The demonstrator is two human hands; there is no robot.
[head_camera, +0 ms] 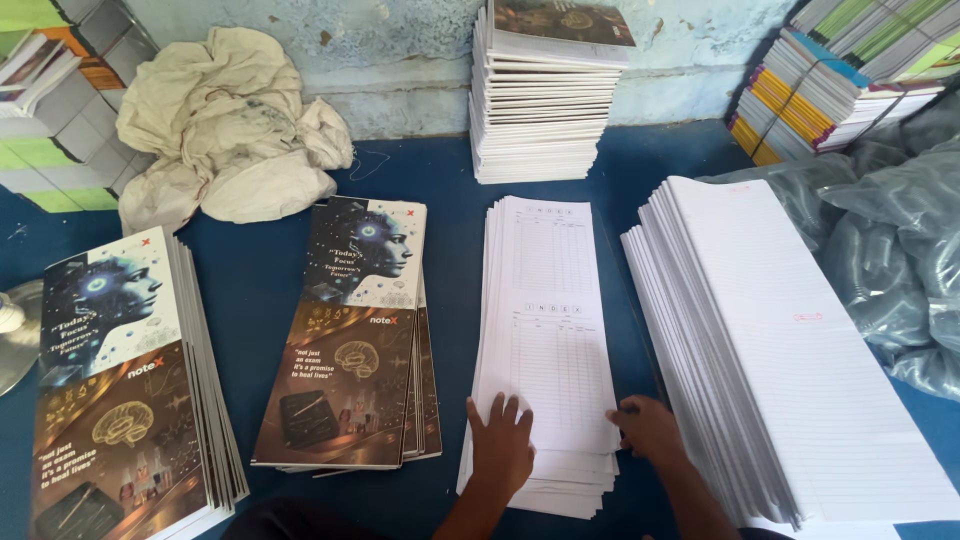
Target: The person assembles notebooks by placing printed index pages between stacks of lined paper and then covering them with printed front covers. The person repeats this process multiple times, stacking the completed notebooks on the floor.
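My left hand lies flat, fingers spread, on the near end of a stack of white printed index sheets. My right hand grips the right edge of the same stack near its front corner, fingers curled around the top sheets. To the right lies a taller fanned stack of long ruled white sheets. Left of the index sheets sits a pile of printed notebook covers showing a blue face and a brain picture.
A second pile of the same covers lies at the far left. A tall stack of finished notebooks stands against the back wall beside a crumpled cream cloth. Bundled colourful books and grey plastic wrapping fill the right side.
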